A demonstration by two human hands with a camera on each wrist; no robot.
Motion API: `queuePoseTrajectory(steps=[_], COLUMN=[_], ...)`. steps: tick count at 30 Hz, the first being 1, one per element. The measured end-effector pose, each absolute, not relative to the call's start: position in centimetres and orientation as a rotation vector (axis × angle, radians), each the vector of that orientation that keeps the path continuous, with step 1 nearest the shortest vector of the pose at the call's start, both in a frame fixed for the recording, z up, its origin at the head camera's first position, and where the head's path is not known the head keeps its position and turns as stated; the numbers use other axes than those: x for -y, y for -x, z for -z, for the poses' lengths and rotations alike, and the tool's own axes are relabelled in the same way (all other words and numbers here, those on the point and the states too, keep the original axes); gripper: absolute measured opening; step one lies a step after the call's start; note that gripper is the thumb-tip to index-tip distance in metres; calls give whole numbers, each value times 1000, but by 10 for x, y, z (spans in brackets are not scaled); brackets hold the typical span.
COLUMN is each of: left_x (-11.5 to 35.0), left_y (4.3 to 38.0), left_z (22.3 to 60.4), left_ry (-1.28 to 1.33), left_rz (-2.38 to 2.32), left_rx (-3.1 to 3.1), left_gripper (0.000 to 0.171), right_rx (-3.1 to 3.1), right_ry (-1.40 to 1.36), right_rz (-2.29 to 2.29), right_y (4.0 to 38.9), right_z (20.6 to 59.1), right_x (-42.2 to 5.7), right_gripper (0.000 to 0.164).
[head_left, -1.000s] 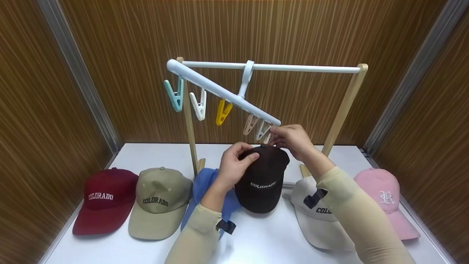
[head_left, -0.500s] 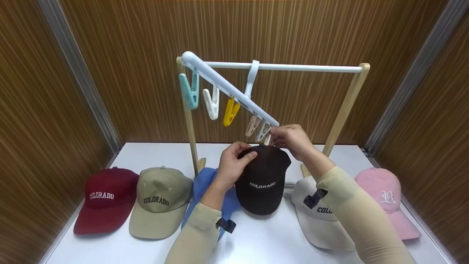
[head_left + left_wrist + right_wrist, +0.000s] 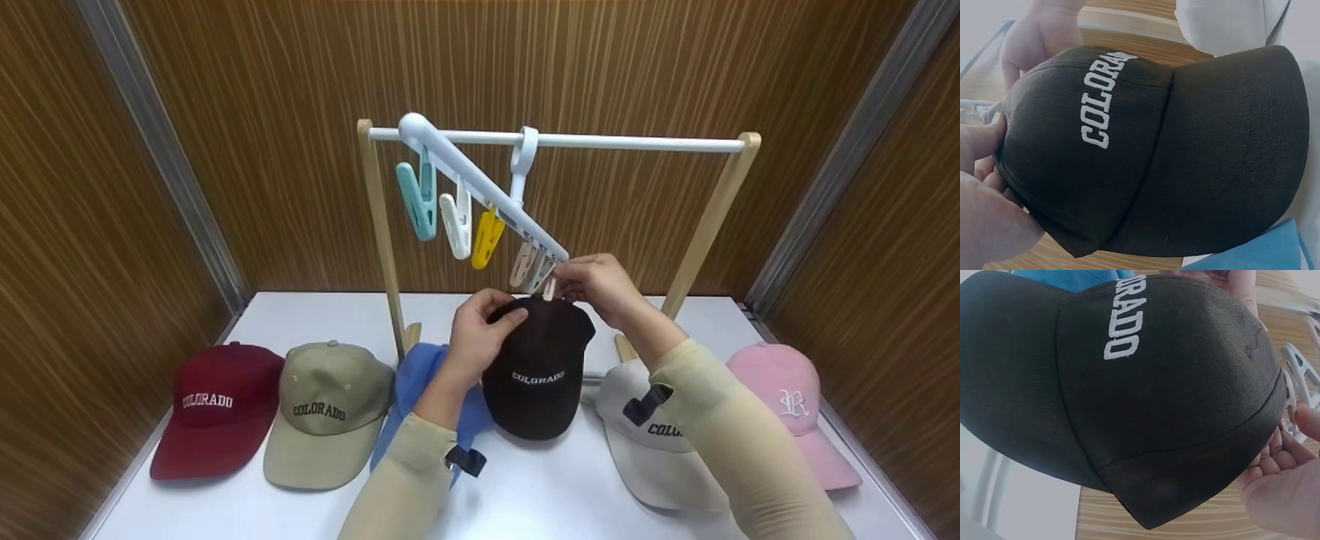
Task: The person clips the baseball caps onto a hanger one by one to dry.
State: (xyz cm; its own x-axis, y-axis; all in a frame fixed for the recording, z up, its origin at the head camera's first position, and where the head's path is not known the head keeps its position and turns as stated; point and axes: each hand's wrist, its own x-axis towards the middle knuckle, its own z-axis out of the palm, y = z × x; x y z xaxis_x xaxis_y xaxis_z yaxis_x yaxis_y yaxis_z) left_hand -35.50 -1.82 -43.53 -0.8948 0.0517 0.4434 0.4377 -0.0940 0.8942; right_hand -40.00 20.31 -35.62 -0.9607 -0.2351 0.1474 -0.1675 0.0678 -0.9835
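Observation:
A black cap (image 3: 534, 405) with white COLORADO lettering hangs brim-down beneath the low end of a pale blue clip hanger (image 3: 472, 176). My left hand (image 3: 480, 330) grips its crown, thumb on the front and fingers behind. With thumb and fingers my right hand (image 3: 596, 283) pinches a pale pink clip (image 3: 550, 289) at the hanger's end. That clip (image 3: 1289, 396) sits right at the top of the crown in the right wrist view. Bare clips hang along the bar: teal (image 3: 418, 199), white (image 3: 456, 221), yellow (image 3: 488, 238), beige (image 3: 523, 264) and light blue (image 3: 540, 271).
A wooden-legged rack with a white rail (image 3: 630, 142) carries the hanger by its hook (image 3: 524, 154). On the white table (image 3: 525, 495) sit a maroon cap (image 3: 217, 420), a khaki cap (image 3: 330, 405), a blue cap (image 3: 420, 367), an off-white cap (image 3: 630, 442) and a pink cap (image 3: 780, 397).
The hanger has swung round, its far left end moving to the right, and its hook has shifted right along the rail. Both hands and the black cap have stayed nearly in place.

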Motion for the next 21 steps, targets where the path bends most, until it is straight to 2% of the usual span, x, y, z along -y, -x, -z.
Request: queuePoseTrajectory(steps=[21], left_x=[10], left_y=[356], left_z=[433], left_ry=[402], left_rz=[2048], left_rx=[1926], left_gripper=[15], right_rx=[-2355], right_ry=[463], right_rz=[2011], right_y=[405], right_z=[355], right_x=[-204], right_gripper=[16])
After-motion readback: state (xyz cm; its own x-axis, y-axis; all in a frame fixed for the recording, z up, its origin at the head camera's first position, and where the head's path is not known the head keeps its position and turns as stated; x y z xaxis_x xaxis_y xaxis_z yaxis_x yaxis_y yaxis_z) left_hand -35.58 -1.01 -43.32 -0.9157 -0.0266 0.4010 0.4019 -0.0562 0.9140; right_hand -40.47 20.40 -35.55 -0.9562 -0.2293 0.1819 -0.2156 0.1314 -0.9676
